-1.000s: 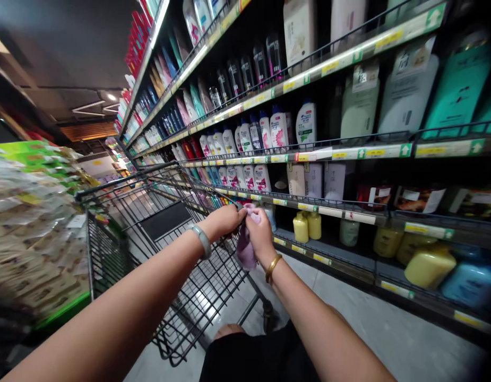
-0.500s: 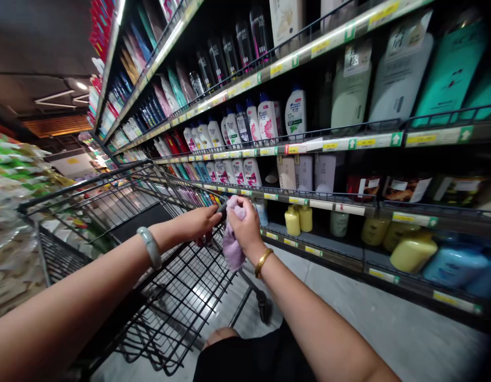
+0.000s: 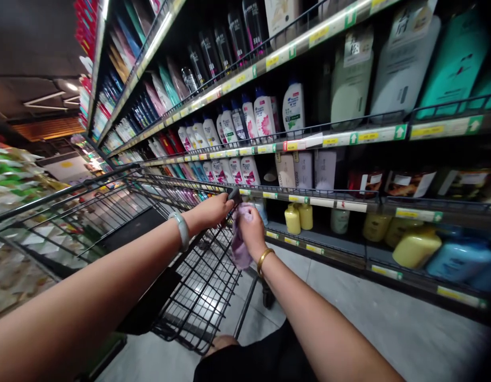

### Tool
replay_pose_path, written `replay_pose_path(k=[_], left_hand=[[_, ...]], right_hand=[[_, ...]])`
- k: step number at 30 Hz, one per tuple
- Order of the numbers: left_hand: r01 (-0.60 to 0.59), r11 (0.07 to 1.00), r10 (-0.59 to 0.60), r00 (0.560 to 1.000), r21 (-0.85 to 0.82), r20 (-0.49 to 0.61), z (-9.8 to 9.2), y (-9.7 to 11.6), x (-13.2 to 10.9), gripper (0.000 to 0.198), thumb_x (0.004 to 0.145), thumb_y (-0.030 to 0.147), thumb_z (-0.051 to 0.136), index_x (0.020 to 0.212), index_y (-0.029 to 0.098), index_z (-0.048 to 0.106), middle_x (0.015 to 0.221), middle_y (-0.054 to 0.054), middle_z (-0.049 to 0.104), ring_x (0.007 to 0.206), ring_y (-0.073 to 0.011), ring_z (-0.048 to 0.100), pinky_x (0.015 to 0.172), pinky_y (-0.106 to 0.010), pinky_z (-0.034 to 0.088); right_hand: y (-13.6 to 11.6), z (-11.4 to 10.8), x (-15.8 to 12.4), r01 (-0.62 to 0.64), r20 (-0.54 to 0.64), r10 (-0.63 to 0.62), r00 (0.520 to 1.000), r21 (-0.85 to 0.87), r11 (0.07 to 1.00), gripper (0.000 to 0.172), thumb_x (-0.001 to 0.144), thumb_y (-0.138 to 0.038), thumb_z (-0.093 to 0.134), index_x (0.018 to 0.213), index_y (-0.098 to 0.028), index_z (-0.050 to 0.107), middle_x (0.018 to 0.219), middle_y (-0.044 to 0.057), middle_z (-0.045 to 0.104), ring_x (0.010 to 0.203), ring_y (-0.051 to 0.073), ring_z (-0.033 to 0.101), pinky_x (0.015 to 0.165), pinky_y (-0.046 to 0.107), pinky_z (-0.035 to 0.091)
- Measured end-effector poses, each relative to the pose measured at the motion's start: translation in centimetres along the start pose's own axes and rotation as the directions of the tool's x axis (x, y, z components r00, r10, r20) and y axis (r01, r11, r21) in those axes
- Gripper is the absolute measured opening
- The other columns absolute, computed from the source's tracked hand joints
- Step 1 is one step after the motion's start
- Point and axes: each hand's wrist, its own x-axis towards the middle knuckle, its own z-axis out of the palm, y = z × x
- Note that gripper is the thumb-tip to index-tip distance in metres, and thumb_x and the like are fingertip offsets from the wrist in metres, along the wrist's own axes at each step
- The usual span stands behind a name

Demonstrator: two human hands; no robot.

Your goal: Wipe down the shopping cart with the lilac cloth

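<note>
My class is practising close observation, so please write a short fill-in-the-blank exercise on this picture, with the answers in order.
1. The purple cloth is held in the person's ____ hand.
2. The bangle on the right wrist is ____ in colour.
3. In the picture, the shopping cart stands to the ____ of the yellow bottles.

Missing words: right; gold; left.

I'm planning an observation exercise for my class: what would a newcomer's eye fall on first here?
Probably the lilac cloth in the right hand, near the centre, with the left hand just beside it at the corner of the wire cart. Next, perhaps, the slanting shelves of bottles, where a teal bottle stands out at upper right.
</note>
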Motion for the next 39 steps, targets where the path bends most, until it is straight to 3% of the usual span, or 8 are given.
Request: replay_pose_path(k=[3,6,11,16,21,27,32,39], left_hand=[[-0.011,0.997,0.02,0.994,-0.08,0.111,-0.4,-0.4,-0.3,0.039,0.099,0.04,0.042,0.125,0.017,0.059,0.089,-0.008,0.078,0.056,-0.018,0.068,0.056,-0.029,0.054],[-0.045,0.985,0.074,0.982,-0.168,0.172,-1.2,-1.5,-0.9,0.042,0.097,0.042,0.046,0.127,0.018,0.063,0.111,-0.01,0.078,0.077,-0.0204,0.075,0.071,-0.03,0.06],[-0.199,0.979,0.201,0.979,-0.052,0.032,-1.6,-2.2,-1.9,0.051,0.092,0.041,0.05,0.136,0.02,0.065,0.123,-0.007,0.077,0.117,-0.0248,0.07,0.104,-0.032,0.052],[-0.04,0.993,0.064,0.972,-0.111,0.225,-0.8,-1.0,-2.2,0.068,0.1,0.038,0.038,0.164,0.021,0.023,0.08,-0.003,0.076,0.06,-0.0221,0.073,0.06,-0.029,0.055],[-0.027,0.991,0.052,0.98,-0.132,0.193,-0.4,-0.7,-1.6,0.041,0.101,0.035,0.038,0.136,0.02,0.051,0.078,-0.004,0.073,0.049,-0.0203,0.067,0.048,-0.027,0.049],[0.004,0.996,0.009,0.987,-0.084,0.158,-0.1,-0.6,-1.0,0.038,0.103,0.046,0.035,0.122,0.022,0.056,0.074,-0.003,0.074,0.046,-0.0196,0.065,0.049,-0.028,0.048],[-0.018,0.996,0.029,0.992,-0.088,0.126,0.0,-0.2,-1.1,0.034,0.101,0.037,0.034,0.116,0.019,0.057,0.076,-0.006,0.074,0.047,-0.0208,0.065,0.047,-0.029,0.047],[-0.028,0.998,0.033,0.994,-0.058,0.1,0.3,0.0,-0.3,0.037,0.1,0.039,0.034,0.12,0.018,0.058,0.08,-0.007,0.075,0.05,-0.0198,0.067,0.049,-0.028,0.049]], right_hand=[[0.4,-0.2,0.5,-0.108,-0.072,0.104,0.992,-0.059,0.992,0.021,0.085,-0.033,0.059,0.104,-0.025,0.065,0.107,0.005,0.073,0.098,0.022,0.063,0.094,0.035,0.049],[-1.5,-0.2,0.4,0.066,-0.075,-0.069,0.995,-0.031,0.997,0.016,0.085,-0.033,0.063,0.098,-0.025,0.065,0.105,0.005,0.072,0.1,0.022,0.062,0.097,0.034,0.048],[-2.4,-0.1,0.5,0.306,0.002,-0.307,0.952,-0.086,0.948,0.014,0.085,-0.029,0.065,0.098,-0.025,0.063,0.112,0.007,0.071,0.109,0.024,0.062,0.106,0.037,0.045],[-0.7,-0.1,0.9,-0.078,-0.071,0.075,0.995,-0.044,0.996,0.014,0.085,-0.028,0.063,0.098,-0.024,0.061,0.1,0.004,0.071,0.091,0.021,0.065,0.088,0.033,0.051],[-2.1,0.0,0.8,0.336,0.014,-0.336,0.942,0.02,0.942,0.017,0.084,-0.032,0.065,0.099,-0.024,0.063,0.104,0.002,0.071,0.096,0.019,0.064,0.091,0.03,0.05],[0.2,-0.7,1.7,-0.093,-0.041,0.088,0.995,-0.168,0.981,0.012,0.081,-0.023,0.064,0.092,-0.024,0.063,0.09,0.0,0.069,0.082,0.019,0.062,0.08,0.03,0.049],[0.2,-0.3,1.0,0.252,0.029,-0.251,0.967,-0.046,0.967,0.017,0.085,-0.029,0.064,0.101,-0.025,0.063,0.102,0.001,0.07,0.094,0.018,0.064,0.091,0.03,0.049],[2.2,-0.8,1.4,-0.038,-0.14,0.011,0.99,-0.193,0.98,0.025,0.076,-0.019,0.064,0.101,-0.023,0.062,0.106,0.005,0.067,0.098,0.021,0.061,0.096,0.034,0.05]])
